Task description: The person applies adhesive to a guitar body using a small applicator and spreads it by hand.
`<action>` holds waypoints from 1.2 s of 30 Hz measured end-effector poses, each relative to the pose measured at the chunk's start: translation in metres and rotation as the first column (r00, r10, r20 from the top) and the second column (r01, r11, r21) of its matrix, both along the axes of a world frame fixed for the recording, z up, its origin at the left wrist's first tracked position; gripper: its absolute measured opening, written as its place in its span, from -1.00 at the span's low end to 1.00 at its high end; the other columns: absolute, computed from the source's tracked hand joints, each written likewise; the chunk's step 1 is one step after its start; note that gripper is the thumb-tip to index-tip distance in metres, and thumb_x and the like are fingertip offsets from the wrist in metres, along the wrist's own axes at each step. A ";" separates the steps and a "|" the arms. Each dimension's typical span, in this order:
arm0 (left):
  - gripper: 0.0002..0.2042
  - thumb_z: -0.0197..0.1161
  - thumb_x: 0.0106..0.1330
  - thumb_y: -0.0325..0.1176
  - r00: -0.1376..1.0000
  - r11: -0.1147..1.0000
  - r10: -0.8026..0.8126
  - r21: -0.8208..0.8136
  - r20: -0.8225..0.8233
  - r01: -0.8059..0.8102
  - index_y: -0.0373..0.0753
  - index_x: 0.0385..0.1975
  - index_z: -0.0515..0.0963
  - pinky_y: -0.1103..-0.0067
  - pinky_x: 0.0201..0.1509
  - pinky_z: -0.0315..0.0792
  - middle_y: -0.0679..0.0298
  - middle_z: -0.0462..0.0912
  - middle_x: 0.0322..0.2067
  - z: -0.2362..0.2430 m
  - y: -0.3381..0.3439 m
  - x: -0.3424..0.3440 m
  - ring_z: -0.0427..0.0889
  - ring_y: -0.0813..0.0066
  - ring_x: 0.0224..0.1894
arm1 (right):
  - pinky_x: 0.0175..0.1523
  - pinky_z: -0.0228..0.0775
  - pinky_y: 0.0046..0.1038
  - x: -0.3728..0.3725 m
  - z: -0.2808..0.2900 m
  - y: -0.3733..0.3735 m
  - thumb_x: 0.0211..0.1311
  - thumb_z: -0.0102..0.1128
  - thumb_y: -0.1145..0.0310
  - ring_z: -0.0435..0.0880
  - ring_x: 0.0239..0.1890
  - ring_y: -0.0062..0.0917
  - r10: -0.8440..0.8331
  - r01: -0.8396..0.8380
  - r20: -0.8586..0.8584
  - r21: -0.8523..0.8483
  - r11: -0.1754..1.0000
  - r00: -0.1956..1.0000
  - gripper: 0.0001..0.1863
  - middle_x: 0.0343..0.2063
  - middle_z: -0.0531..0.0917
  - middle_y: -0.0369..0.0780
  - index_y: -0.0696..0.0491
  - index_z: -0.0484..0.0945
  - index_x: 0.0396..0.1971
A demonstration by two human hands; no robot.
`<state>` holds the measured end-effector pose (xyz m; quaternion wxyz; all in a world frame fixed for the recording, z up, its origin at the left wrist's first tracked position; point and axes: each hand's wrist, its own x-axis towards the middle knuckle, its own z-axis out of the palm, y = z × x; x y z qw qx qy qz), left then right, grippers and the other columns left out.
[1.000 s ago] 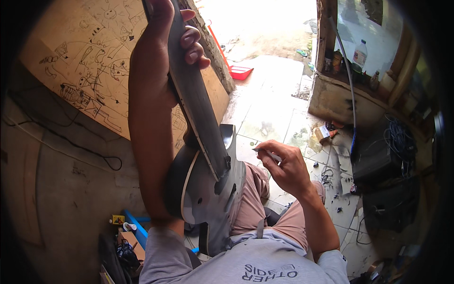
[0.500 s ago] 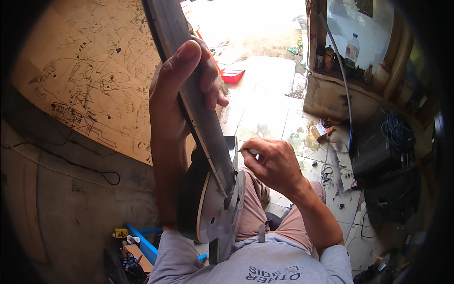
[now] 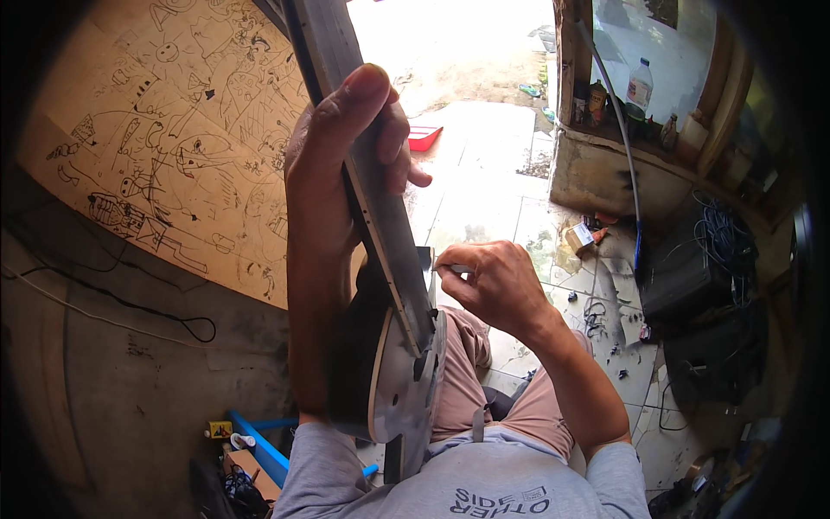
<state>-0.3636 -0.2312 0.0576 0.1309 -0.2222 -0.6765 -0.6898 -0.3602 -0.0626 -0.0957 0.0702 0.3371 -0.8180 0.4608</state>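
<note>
A guitar (image 3: 405, 394) with a grey and black body and pale edging rests on my lap, tilted, its neck pointing up and slightly left. No strings show on its neck (image 3: 386, 233), which has small dots along the side. My left hand (image 3: 337, 138) is wrapped round the neck near the top of the view, thumb on the near side and fingers curling over the far side. At the far edge of the body, my right hand (image 3: 500, 285) pinches a small, pale, thin piece (image 3: 462, 270). Its kind I cannot make out; its tip lies close to the guitar.
A wooden panel (image 3: 186, 164) covered in line drawings stands at the left. Blue tubing (image 3: 259, 445) lies below it. On the right are a ledge with bottles (image 3: 640, 86), a hanging grey cable (image 3: 624, 130), coiled wires (image 3: 718, 233) and small litter on the tiles.
The guitar neck and my left hand have shifted slightly right. My right hand has moved a little upward, still pinching the small piece.
</note>
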 end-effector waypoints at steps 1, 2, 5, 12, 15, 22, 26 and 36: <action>-0.54 0.13 0.56 0.13 1.000 1.000 0.007 -0.005 0.002 -0.007 -0.23 -0.08 0.52 0.50 -0.37 0.59 0.35 0.44 -0.54 0.000 0.001 0.000 0.47 0.58 -0.64 | -0.27 0.61 -0.33 0.000 -0.001 0.000 0.21 0.34 0.33 0.81 -0.49 -0.31 0.003 -0.003 0.008 0.005 1.000 1.000 -0.84 -0.50 0.80 -0.12 0.03 0.82 -0.32; -0.54 0.13 0.56 0.12 1.000 1.000 0.008 -0.001 -0.004 -0.008 -0.23 -0.07 0.52 0.50 -0.37 0.60 0.35 0.44 -0.54 -0.001 0.001 0.000 0.47 0.58 -0.64 | -0.27 0.62 -0.33 -0.001 -0.001 0.000 0.21 0.34 0.33 0.81 -0.48 -0.30 0.007 -0.007 -0.005 0.011 1.000 1.000 -0.84 -0.50 0.79 -0.12 0.03 0.82 -0.32; -0.54 0.13 0.55 0.12 1.000 1.000 -0.001 -0.006 -0.019 0.001 -0.24 -0.07 0.52 0.49 -0.37 0.61 0.34 0.45 -0.54 -0.002 0.004 0.000 0.48 0.58 -0.64 | -0.26 0.62 -0.32 -0.002 -0.001 0.002 0.19 0.34 0.32 0.81 -0.47 -0.29 0.007 -0.006 -0.019 0.032 0.999 1.000 -0.83 -0.51 0.79 -0.12 0.03 0.82 -0.32; -0.52 0.11 0.56 0.14 1.000 1.000 -0.020 -0.018 -0.017 0.020 -0.25 -0.07 0.51 0.49 -0.38 0.63 0.32 0.44 -0.54 0.000 0.006 0.002 0.49 0.58 -0.64 | -0.25 0.62 -0.31 -0.001 0.007 0.003 0.18 0.34 0.30 0.80 -0.47 -0.29 -0.014 0.015 -0.013 0.119 0.993 1.000 -0.83 -0.51 0.80 -0.15 0.01 0.83 -0.31; -0.52 0.09 0.57 0.14 0.998 0.999 -0.045 -0.009 -0.032 0.045 -0.26 -0.06 0.50 0.48 -0.39 0.64 0.32 0.44 -0.54 0.000 0.006 0.003 0.49 0.58 -0.64 | -0.26 0.62 -0.31 0.000 0.006 0.002 0.19 0.34 0.30 0.81 -0.47 -0.30 -0.016 0.020 -0.033 0.132 0.991 0.999 -0.83 -0.51 0.80 -0.17 0.00 0.84 -0.32; -0.51 0.06 0.60 0.14 0.994 0.995 -0.102 -0.006 -0.025 0.102 -0.27 -0.04 0.49 0.46 -0.38 0.70 0.31 0.44 -0.53 -0.002 0.003 0.000 0.51 0.58 -0.63 | -0.27 0.61 -0.31 0.001 0.005 0.002 0.20 0.34 0.30 0.80 -0.48 -0.34 -0.035 0.042 -0.051 0.143 0.989 0.998 -0.84 -0.52 0.79 -0.20 -0.01 0.83 -0.34; -0.50 0.03 0.62 0.15 0.991 0.992 -0.127 -0.006 -0.040 0.126 -0.28 -0.03 0.48 0.45 -0.38 0.72 0.30 0.45 -0.52 -0.003 0.002 -0.001 0.52 0.57 -0.64 | -0.28 0.61 -0.32 0.001 0.007 0.002 0.20 0.34 0.30 0.80 -0.48 -0.36 -0.034 0.042 -0.054 0.151 0.988 0.998 -0.84 -0.52 0.80 -0.21 -0.01 0.84 -0.34; -0.51 0.10 0.57 0.15 0.993 0.993 -0.111 0.024 -0.039 0.112 -0.24 -0.31 0.49 0.47 -0.40 0.74 0.32 0.45 -0.59 0.000 0.007 0.001 0.53 0.60 -0.68 | -0.28 0.61 -0.33 0.002 0.003 0.000 0.19 0.34 0.31 0.80 -0.48 -0.37 -0.041 0.056 -0.098 0.154 0.986 0.994 -0.85 -0.52 0.79 -0.22 0.00 0.83 -0.35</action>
